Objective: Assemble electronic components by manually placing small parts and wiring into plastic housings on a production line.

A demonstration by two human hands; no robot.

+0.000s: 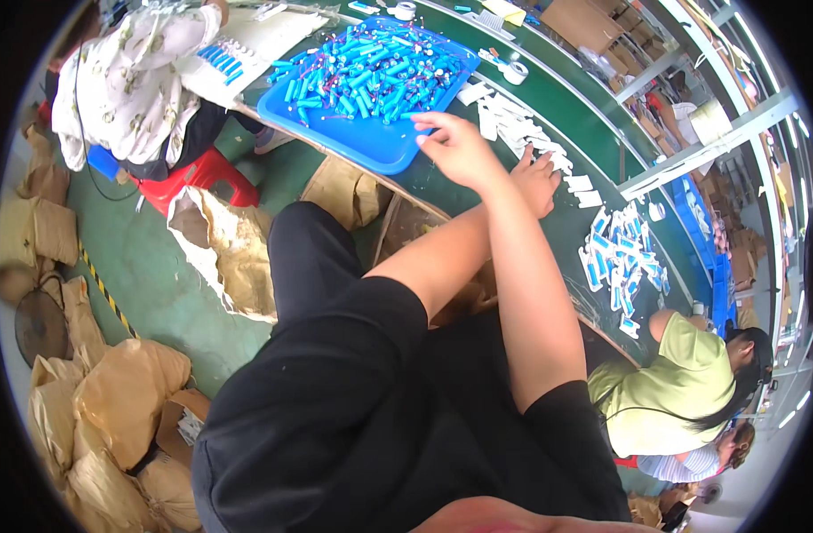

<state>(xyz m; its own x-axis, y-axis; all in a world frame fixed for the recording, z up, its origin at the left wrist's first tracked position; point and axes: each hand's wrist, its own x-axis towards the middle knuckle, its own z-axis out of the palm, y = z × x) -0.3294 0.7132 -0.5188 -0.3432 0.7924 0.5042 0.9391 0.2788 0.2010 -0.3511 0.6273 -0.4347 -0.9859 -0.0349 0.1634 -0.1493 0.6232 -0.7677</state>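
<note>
My forearms cross, the right one above the left. My right hand [460, 149] hovers by the near right edge of a blue tray [362, 149], thumb and fingers apart, with nothing seen in it. In the tray lies a heap of blue cylinders [371, 75] with thin red wires, like small battery cells. Partly behind my right forearm, my left hand [538, 182] rests with spread fingers at the near side of a spread of white plastic pieces [511, 124]. What lies under its palm is hidden. Farther right is a pile of white pieces with blue cylinders [621, 258].
At the left, a person in a floral white top [135, 84] sits on a red stool [213, 178] beside a row of blue cylinders [220, 62]. A person in a yellow-green shirt [673, 382] sits right. Tape rolls [515, 73] stand along the green bench; brown sacks [127, 391] crowd the floor.
</note>
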